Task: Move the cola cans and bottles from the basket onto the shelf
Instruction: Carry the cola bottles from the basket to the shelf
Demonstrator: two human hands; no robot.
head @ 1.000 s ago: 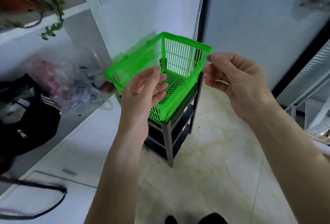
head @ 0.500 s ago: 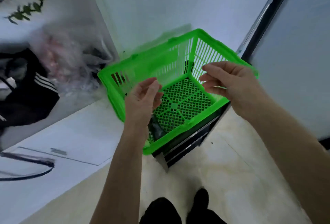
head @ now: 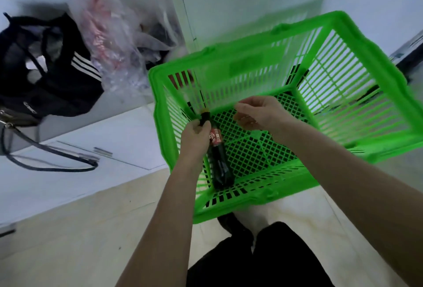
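In the head view, the left hand (head: 196, 135) grips the neck of the cola bottle (head: 218, 158) lying in the green basket (head: 386, 76) (near its left wall). The right hand (head: 258, 112) hovers above the mesh floor, fingers loosely curled, holding nothing. A neck-only grip could let the bottle swing and catch the rim when lifted.

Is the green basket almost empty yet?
Nearly. The green basket shows just one cola bottle on its mesh floor. The left hand grips its neck, not yet lifted out. The right hand hovers nearby, holding nothing. No shelf is in view.
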